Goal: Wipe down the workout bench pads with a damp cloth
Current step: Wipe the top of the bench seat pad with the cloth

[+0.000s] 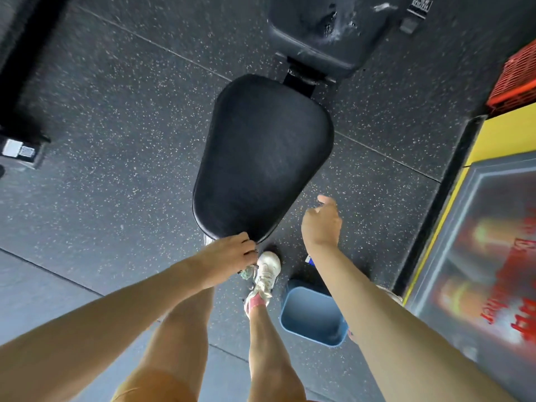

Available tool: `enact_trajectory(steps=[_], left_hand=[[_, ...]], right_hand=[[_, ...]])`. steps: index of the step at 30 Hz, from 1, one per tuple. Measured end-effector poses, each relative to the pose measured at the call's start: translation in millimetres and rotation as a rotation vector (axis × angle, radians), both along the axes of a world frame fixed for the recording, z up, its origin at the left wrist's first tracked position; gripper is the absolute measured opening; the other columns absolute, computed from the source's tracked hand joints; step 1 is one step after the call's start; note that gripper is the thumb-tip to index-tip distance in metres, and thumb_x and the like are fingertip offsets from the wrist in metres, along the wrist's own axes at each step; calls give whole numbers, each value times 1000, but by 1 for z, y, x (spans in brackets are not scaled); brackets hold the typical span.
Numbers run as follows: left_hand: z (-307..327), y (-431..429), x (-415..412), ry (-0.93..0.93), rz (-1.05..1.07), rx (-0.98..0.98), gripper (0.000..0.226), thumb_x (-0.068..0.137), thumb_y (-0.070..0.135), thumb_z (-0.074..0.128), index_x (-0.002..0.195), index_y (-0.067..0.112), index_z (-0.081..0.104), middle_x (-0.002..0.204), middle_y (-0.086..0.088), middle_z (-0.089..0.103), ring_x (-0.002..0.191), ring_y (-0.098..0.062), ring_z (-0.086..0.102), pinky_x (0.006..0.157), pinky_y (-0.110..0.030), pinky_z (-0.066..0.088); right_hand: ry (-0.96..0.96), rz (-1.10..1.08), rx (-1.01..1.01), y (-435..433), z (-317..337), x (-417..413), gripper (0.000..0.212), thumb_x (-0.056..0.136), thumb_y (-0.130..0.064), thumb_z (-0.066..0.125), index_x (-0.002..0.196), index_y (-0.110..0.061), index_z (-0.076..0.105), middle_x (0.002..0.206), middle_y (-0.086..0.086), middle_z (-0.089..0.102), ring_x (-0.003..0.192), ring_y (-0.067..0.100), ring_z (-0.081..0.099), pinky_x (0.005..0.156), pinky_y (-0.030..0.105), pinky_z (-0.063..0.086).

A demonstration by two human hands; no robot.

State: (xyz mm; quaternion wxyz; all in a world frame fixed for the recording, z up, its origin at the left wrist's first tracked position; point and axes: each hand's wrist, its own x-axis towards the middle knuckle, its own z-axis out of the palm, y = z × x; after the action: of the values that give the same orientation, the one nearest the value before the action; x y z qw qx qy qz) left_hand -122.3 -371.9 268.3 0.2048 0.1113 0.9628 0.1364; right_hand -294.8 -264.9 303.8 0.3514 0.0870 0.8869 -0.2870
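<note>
The black seat pad (261,158) of the workout bench fills the middle of the view, its near end the narrow one. Beyond it stands the back pad (327,30), streaked with wet marks. My left hand (229,253) grips a greenish cloth (246,272) at the near edge of the seat pad; only a small bit of the cloth shows under my fingers. My right hand (322,224) hovers to the right of the seat pad, fingers loosely bent, holding nothing.
A blue bucket (313,314) stands on the speckled rubber floor (116,140) by my right foot (266,274). A yellow-edged platform with a poster (478,242) runs along the right. A red crate (516,79) sits at the upper right, a machine frame (20,82) at the left.
</note>
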Motion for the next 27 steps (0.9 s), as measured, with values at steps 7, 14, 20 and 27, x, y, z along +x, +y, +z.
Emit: enact_trajectory(steps=[7, 14, 20, 27], left_hand=[[8, -89, -56, 117, 1209, 215, 45, 79, -12, 53, 121, 3, 59, 113, -14, 58, 107, -33, 47, 80, -47, 49], [-2, -139, -72, 198, 1347, 271, 41, 79, -10, 50, 116, 6, 57, 109, -9, 52, 103, -27, 43, 75, -31, 38], [-15, -164, -93, 80, 1481, 326, 21, 82, -7, 50, 101, 1, 55, 103, -12, 50, 92, -31, 48, 68, -28, 31], [-21, -211, -146, 24, 1469, 456, 25, 80, -10, 44, 100, 0, 55, 99, -13, 48, 85, -29, 46, 67, -30, 31]], right_hand=[[145, 257, -34, -69, 2, 10, 45, 91, 1, 40, 135, -9, 47, 134, 9, 47, 121, 24, 47, 93, 36, 41], [278, 523, 3, -143, -13, 14, 43, 88, 0, 47, 131, -7, 49, 135, 9, 43, 123, 25, 40, 98, 38, 41], [305, 534, 59, -193, -22, 14, 44, 88, -1, 48, 131, -8, 49, 137, 9, 40, 121, 26, 40, 97, 42, 42], [336, 576, 188, -219, -28, -5, 51, 88, 0, 47, 138, -10, 43, 149, 8, 30, 128, 27, 34, 104, 36, 32]])
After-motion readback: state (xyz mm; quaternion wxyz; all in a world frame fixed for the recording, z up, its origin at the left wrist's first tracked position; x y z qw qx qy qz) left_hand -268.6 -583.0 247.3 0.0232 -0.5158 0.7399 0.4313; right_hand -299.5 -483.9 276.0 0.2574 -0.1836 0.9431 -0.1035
